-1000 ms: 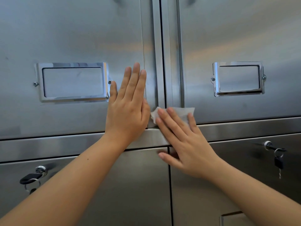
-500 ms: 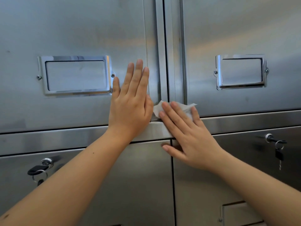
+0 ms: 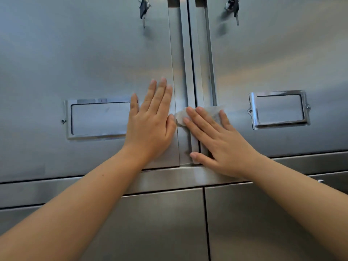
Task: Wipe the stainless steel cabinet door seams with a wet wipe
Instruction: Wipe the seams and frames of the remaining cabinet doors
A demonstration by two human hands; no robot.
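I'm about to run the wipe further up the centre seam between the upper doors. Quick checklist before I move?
1. Wet wipe pinned under right hand fingers: ok.
2. Wipe lies across the vertical seam: ok.
3. Left hand flat on left door, beside the seam: ok.
4. Seam above bare; left key and right key hang off to the sides: ok.
5. Wipe damp enough: cannot tell.

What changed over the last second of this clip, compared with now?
The right hand slid the wet wipe up the centre seam, from just above the horizontal rail to the height of the label frame. The left hand shifted up slightly too. Unchanged: left hand flat on the left door, right fingers pressing the wipe, doors shut.
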